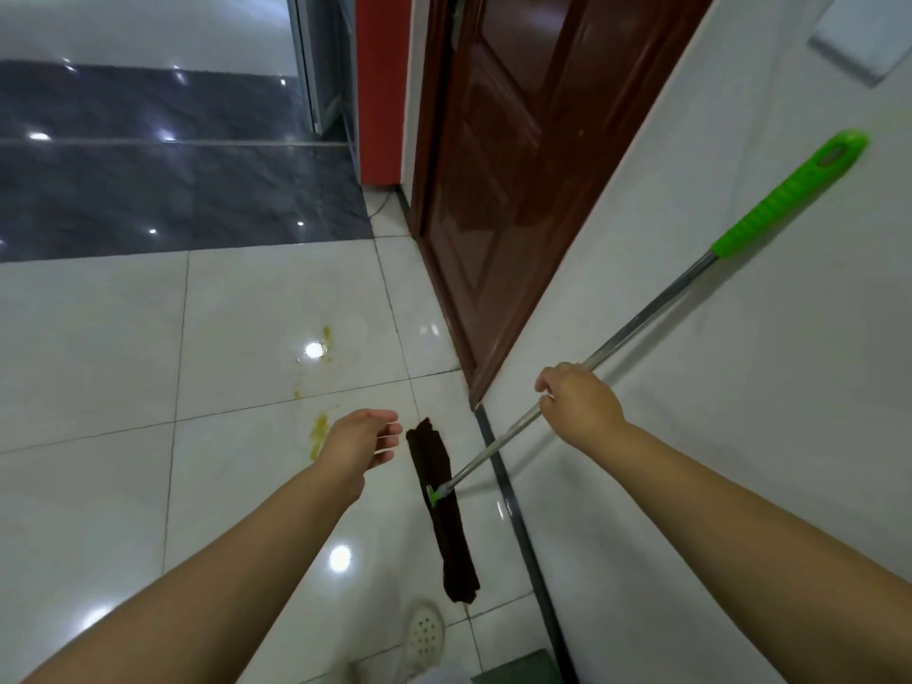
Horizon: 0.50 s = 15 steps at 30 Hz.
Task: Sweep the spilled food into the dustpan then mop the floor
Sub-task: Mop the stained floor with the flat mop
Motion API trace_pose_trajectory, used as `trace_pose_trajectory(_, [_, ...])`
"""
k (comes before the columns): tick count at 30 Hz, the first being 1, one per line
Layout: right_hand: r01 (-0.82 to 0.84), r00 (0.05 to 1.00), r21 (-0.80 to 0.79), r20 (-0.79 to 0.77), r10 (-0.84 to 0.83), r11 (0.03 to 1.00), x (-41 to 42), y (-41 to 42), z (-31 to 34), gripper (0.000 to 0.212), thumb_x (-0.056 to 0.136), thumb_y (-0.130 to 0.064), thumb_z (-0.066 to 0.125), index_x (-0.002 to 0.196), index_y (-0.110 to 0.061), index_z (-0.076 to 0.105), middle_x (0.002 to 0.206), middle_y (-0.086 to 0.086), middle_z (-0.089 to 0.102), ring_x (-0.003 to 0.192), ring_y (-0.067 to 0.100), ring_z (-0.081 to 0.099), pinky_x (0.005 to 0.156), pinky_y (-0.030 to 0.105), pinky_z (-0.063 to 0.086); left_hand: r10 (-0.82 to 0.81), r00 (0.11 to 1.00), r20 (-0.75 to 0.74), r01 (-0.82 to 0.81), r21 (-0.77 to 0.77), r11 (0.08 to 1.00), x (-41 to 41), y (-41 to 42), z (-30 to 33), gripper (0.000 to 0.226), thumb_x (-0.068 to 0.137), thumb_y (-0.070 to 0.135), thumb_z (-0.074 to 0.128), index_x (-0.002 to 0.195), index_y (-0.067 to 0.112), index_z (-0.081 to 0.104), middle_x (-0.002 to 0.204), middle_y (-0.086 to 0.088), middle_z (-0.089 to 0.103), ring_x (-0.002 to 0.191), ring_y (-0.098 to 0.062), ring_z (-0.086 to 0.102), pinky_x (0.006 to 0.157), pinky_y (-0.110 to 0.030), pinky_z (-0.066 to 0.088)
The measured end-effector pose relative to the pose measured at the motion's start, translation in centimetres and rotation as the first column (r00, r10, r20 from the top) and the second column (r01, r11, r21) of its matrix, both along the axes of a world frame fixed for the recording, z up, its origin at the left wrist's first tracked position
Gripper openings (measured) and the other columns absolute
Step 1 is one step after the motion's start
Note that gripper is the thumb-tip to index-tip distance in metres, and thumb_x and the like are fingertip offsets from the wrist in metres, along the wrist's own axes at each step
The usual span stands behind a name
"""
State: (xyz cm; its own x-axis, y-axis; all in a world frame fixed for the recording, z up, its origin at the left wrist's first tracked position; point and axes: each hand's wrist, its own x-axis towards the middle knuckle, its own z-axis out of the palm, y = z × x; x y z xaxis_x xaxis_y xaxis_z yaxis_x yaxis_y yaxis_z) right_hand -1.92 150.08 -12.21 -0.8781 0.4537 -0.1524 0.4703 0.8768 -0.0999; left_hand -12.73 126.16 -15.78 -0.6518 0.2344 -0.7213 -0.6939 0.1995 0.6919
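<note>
While my right hand [575,404] curls round the steel shaft of the mop [567,397], my left hand [362,436] reaches out beside it with fingers loosely spread, holding nothing. I stand at the near end of a white-tiled floor [98,338], the mop's dark brown pad [444,510] lying flat on the tiles just left of the grey skirting, its green grip [784,195] leaning up against the white wall [740,387] on the right.

Sweeping looks finished, as far as I can judge: no loose food lies on the tiles, and no dustpan or broom is in view. What remains is the mopping. Yellowish stains [320,431] streak the floor left of the pad and just beyond my left hand, with more smears [323,338] farther off near a bright reflection. The pad sits near the closest stain but not on it, so the wiping seems barely begun, if at all.

A brown door [518,165] stands at the far right, dark tiles [172,190] lie beyond, and a round drain cover [425,631] sits near my feet. No brand, label or writing can be read anywhere.
</note>
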Motion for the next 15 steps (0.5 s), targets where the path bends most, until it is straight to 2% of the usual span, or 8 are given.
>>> trace_pose_trajectory(3, [-0.212,0.967,0.246,0.195,0.166,0.946,-1.8,3.0,-1.1,0.028,0.093,-0.013,0.044,0.116,-0.013,0.06,0.114,0.004,0.058,0.108,0.019,0.051,0.087,0.027,0.041,0.04,0.999,0.017,-0.039,-0.045,0.998,-1.0,0.8,-0.8,0.019,0.096,0.008,0.044,0.101,0.005,0.062,0.082,-0.007,0.063,0.069,-0.015,0.056,0.066,-0.026,0.05])
trace_pose_trajectory(7, [-0.428,0.865,0.371,0.433,0.254,0.824,-3.4,6.0,-2.5,0.031,0.087,-0.01,0.05,0.116,-0.014,0.057,0.117,0.005,0.056,0.11,0.022,0.05,0.097,0.031,0.034,0.096,0.994,0.05,-0.092,-0.073,0.993,-1.5,1.8,-1.6,0.018,0.096,0.008,0.045,0.101,0.004,0.062,0.082,-0.008,0.062,0.067,-0.016,0.056,0.066,-0.026,0.05])
trace_pose_trajectory(11, [-0.45,0.783,0.465,0.615,0.087,0.762,-4.8,7.6,-3.0,0.034,0.086,-0.021,0.056,0.12,-0.019,0.057,0.119,0.002,0.057,0.111,0.019,0.052,0.098,0.033,0.035,0.133,0.989,0.066,-0.126,-0.103,0.987,-1.6,2.0,-2.3,0.02,0.096,0.007,0.043,0.103,0.004,0.061,0.083,-0.009,0.063,0.068,-0.016,0.056,0.068,-0.027,0.05])
trace_pose_trajectory(15, [-0.464,0.705,0.455,0.709,0.007,0.76,-5.3,8.1,-3.2,0.024,0.088,-0.021,0.054,0.11,-0.026,0.062,0.11,-0.007,0.063,0.099,0.012,0.06,0.088,0.028,0.037,0.147,0.985,0.091,-0.135,-0.128,0.983,-1.2,1.4,-3.3,0.02,0.096,0.007,0.043,0.103,0.004,0.062,0.085,-0.009,0.063,0.07,-0.017,0.057,0.064,-0.026,0.051])
